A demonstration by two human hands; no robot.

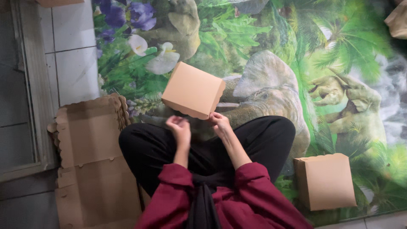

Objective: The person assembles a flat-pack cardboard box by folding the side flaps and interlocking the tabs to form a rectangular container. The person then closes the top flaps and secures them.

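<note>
The right hand (219,124) pinches the near bottom corner of a folded brown cardboard box (193,90), fingers closed on the edge, so the box hangs tilted above the lap with its broad top face turned toward the camera. The left hand (179,129) sits just beside it at about nine o'clock, fingers curled loosely inward; it is blurred, and whether it touches the box cannot be told. It appears to hold nothing.

The held box is square and shallow, plain tan card, closed, with a small scalloped notch along its right edge. Nothing of its inside shows.

Below the hands, dark red sleeves (250,186) run back to the person, who sits cross-legged in black trousers (263,140).

At about four o'clock from the hands, well apart, a second closed box (325,181) of the same card stands on the mat, its lid edge wavy; its contents are hidden. At about eight o'clock lies a stack of flat unfolded box blanks (91,161), scallop-edged, partly under the left knee.

All of this rests on a floor mat (339,51) printed with green palms, grey elephants and purple and white flowers. At ten o'clock, white floor tiles (74,59) border the mat.
</note>
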